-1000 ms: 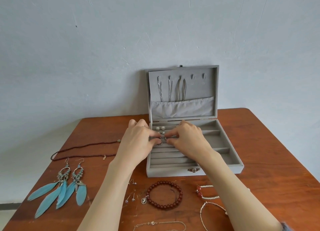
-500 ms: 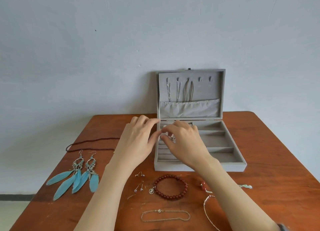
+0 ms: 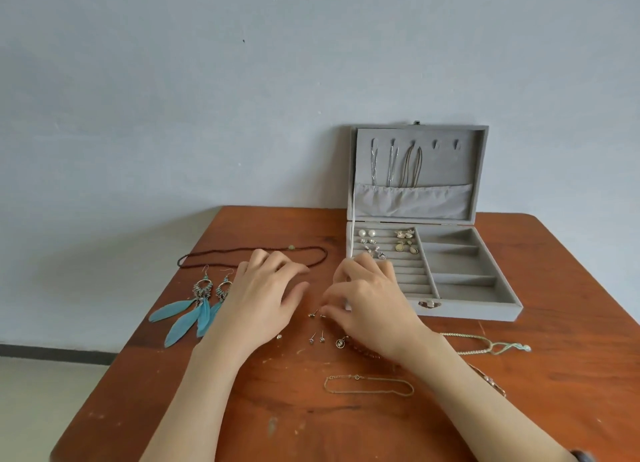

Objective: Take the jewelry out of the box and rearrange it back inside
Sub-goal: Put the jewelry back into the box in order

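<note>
The grey jewelry box [image 3: 467, 310] stands open at the table's back right, its lid [image 3: 415, 164] holding several hanging chains. Pearl studs [image 3: 366, 233] and gold earrings [image 3: 403, 245] lie in its left ring rows; the right compartments hold nothing. My right hand [image 3: 374, 309] is left of the box, fingers curled down, thumb tip touching a small stud pair [image 3: 314, 314] on the table. My left hand [image 3: 266, 299] hovers beside it, fingers relaxed, holding nothing. Another stud pair [image 3: 317, 337] lies just below.
On the wooden table [image 3: 346, 427] lie blue feather earrings [image 3: 194, 309], a dark bead necklace [image 3: 242, 252], a gold chain bracelet [image 3: 369, 385], a silver necklace [image 3: 491, 345], and a red bead bracelet [image 3: 363, 352] mostly hidden under my right wrist. A wall stands behind.
Both hands have come out of the box's ring rows and moved left and toward me, down over the studs on the table. The camera view shifted left.
</note>
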`<action>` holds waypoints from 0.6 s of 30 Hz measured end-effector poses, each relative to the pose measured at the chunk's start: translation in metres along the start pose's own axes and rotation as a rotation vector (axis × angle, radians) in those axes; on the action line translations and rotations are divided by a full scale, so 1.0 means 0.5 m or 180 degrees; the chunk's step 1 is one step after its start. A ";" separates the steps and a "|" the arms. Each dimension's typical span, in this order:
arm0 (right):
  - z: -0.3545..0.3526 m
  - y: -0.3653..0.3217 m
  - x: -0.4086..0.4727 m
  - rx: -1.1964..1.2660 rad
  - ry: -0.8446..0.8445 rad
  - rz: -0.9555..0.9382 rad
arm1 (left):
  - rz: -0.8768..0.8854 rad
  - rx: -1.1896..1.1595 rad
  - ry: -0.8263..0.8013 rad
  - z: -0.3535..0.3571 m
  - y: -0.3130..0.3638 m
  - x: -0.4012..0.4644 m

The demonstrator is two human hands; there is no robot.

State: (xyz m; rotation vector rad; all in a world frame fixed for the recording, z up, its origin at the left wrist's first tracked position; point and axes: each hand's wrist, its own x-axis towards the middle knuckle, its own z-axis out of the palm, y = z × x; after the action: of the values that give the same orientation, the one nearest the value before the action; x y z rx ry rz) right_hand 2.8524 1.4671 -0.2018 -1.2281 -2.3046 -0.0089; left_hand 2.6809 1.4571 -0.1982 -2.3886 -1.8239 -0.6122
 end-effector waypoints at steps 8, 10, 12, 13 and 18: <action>0.006 -0.012 0.001 -0.0145 -0.0150 -0.0029 | 0.0016 -0.0497 -0.0097 0.001 -0.012 -0.012; 0.008 -0.011 0.001 -0.0181 -0.0129 -0.0044 | 0.0058 -0.0557 -0.0213 0.000 -0.008 -0.013; 0.010 -0.010 0.001 -0.0216 -0.0081 -0.0098 | 0.0118 -0.0589 -0.0291 0.000 -0.005 -0.015; 0.011 -0.010 0.001 -0.0230 -0.0053 -0.0120 | 0.0121 -0.0616 -0.0331 0.000 -0.005 -0.016; 0.012 -0.002 0.001 -0.0140 0.0034 -0.0074 | 0.0093 -0.0743 -0.0467 -0.001 -0.004 -0.017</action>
State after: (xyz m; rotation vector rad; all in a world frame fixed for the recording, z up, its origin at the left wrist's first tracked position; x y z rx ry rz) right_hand 2.8489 1.4681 -0.2064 -1.2201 -2.3207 -0.0746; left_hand 2.6770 1.4499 -0.2011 -2.6705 -1.8626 -0.6996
